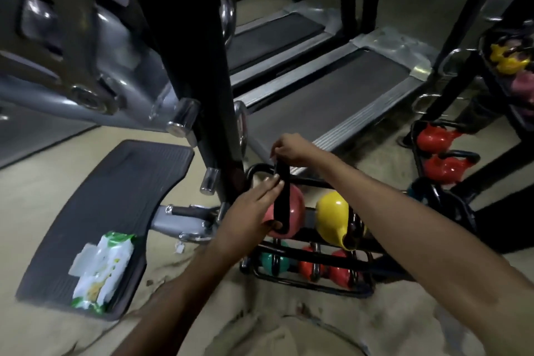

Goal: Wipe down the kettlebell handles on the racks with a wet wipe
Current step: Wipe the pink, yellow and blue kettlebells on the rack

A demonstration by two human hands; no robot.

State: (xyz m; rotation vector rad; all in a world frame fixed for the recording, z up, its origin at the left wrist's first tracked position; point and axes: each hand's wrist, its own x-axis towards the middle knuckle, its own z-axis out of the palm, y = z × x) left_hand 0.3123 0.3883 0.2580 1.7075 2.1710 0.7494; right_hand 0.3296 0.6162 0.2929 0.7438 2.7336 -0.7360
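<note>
1. The right hand pinched the top end of the black handle of a pink kettlebell, with its fingertips curled down onto the handle.
2. The left hand held the same handle lower down. Its straight fingers lay along the handle's near side and its thumb hooked under the bottom end.
3. The handle was a flat, matte black band standing almost upright between the 2 grips. I could not tell whether a wipe lay under either hand.
4. The pink kettlebell was round and smooth. It sat just behind the left hand's grip, on the upper tier of a low rack of black tubular steel.
5. Just to the right of the grips, a glossy yellow kettlebell lay on the same tier.
6. Below the grips, on the lower tier, sat a teal kettlebell and 2 red kettlebells.
7. Well to the left of the grips and nearer the person, a soft, crinkled green and white pack of wet wipes lay on a ribbed black rubber footplate.
8. Beyond the right hand's grip stretched the grey, finely textured belt of a treadmill with ridged metal side rails.
</note>
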